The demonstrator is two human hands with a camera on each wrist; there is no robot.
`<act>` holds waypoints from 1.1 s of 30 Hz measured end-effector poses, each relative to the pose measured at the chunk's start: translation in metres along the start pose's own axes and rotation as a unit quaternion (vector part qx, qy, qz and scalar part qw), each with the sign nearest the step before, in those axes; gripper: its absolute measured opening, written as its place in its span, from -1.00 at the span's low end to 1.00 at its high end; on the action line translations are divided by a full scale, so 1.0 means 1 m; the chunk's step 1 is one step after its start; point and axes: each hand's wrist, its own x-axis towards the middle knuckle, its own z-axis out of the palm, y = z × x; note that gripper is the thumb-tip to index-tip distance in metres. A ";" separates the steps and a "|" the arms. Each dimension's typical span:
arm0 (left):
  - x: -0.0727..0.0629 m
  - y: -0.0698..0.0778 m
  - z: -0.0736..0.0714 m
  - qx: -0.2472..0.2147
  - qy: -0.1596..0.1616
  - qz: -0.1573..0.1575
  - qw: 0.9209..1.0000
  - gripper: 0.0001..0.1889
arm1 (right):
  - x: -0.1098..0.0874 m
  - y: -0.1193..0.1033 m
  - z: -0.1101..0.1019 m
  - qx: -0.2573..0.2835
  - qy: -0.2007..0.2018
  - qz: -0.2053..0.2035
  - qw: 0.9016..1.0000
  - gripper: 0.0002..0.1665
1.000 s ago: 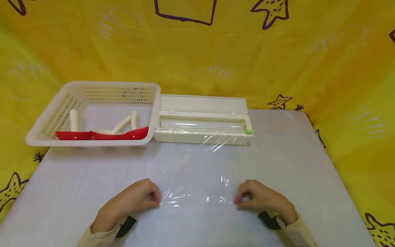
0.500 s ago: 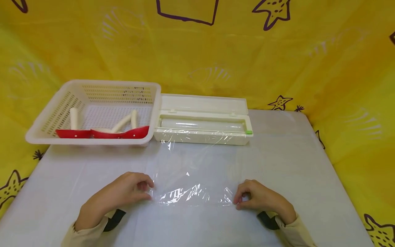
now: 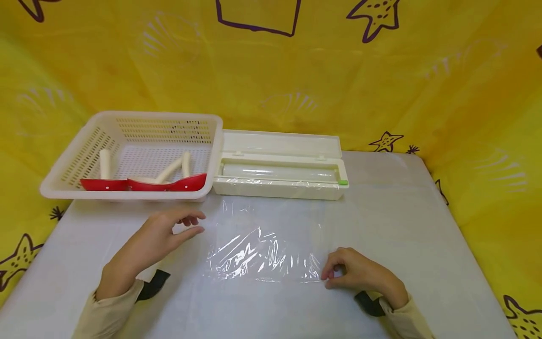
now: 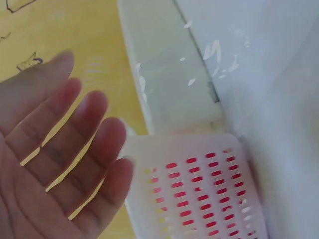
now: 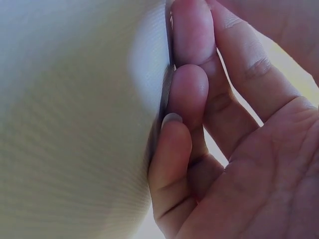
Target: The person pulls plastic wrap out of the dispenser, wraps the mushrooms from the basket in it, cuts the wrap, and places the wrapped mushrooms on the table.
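Plastic film [image 3: 262, 256], sheer and crinkled, runs from an oblong box [image 3: 279, 158].

Yellow starfish-print cloth [image 3: 271, 66] backs a pale table [image 3: 402, 216]

From above, the head camera faces forward and down across the table [image 3: 423, 263], far enough off to take in the cloth [image 3: 254, 70] behind. The left wrist camera, close to the left hand [image 4: 62, 159], looks past it, turned sideways, at basket [image 4: 192, 199] and box [image 4: 169, 79], both shared with the head view. The right wrist camera, very near, faces the right hand [image 5: 239, 149] from the palm side
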 end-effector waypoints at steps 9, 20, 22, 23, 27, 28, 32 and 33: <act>0.030 -0.013 -0.014 -0.011 0.125 -0.014 0.992 -0.74 | 0.001 0.000 -0.001 0.008 -0.001 -0.014 1.000 -0.89; 0.051 -0.047 -0.016 -0.042 0.045 -0.152 0.986 -0.62 | -0.001 0.000 -0.001 0.011 0.003 0.003 1.000 -0.88; 0.053 -0.050 -0.016 -0.045 0.038 -0.153 0.986 -0.62 | -0.001 0.000 -0.001 0.007 0.006 0.005 1.000 -0.88; 0.054 -0.052 -0.017 -0.044 0.034 -0.154 0.986 -0.62 | -0.001 0.000 -0.001 0.006 0.006 0.006 1.000 -0.87; 0.060 -0.055 -0.019 -0.034 0.001 -0.166 0.986 -0.61 | -0.001 0.001 -0.001 0.004 0.008 0.004 1.000 -0.87; 0.062 -0.056 -0.020 -0.031 -0.011 -0.174 0.984 -0.61 | -0.001 0.001 -0.001 0.005 0.008 0.004 1.000 -0.87; 0.069 -0.058 -0.022 -0.016 -0.064 -0.214 0.974 -0.56 | 0.000 0.001 0.000 0.008 0.007 0.003 1.000 -0.88; 0.071 -0.059 -0.022 -0.014 -0.077 -0.224 0.971 -0.55 | 0.000 0.001 0.000 0.008 0.007 0.003 1.000 -0.88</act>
